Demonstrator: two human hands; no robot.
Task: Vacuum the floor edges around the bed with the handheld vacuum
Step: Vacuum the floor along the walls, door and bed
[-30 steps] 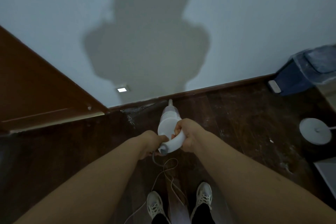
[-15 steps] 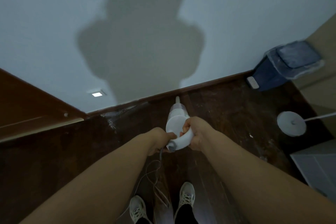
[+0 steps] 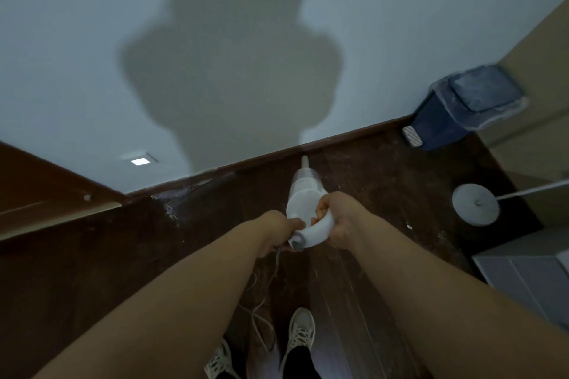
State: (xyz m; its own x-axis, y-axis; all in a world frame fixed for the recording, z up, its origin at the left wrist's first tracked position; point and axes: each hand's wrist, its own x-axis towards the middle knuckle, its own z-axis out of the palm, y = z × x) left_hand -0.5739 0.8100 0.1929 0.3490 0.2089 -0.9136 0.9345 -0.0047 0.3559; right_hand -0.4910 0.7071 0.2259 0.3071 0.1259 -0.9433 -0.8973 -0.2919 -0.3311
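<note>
— While the right hand [image 3: 340, 220] holds the curved handle of the white vacuum [image 3: 303, 203], what does the left hand [image 3: 278, 229] do?

— It grips the back end, by the cord [image 3: 278, 255]. The nose nearly touches the baseboard [image 3: 354, 135].

— Which step is it?

— Cleaning the floor edge, I think. Next, slide along toward the bin [image 3: 455, 114], nose kept low.

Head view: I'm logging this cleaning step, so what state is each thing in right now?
handheld vacuum: held in both hands, nozzle aimed at the baseboard
right hand: grips the curved handle
left hand: grips the handle's rear end, by the cord
cord: slack, looped on the floor
pedal bin: lid shut, plastic liner over its rim
wall light: lit
floor: dusty, whitish marks near the baseboard
</note>
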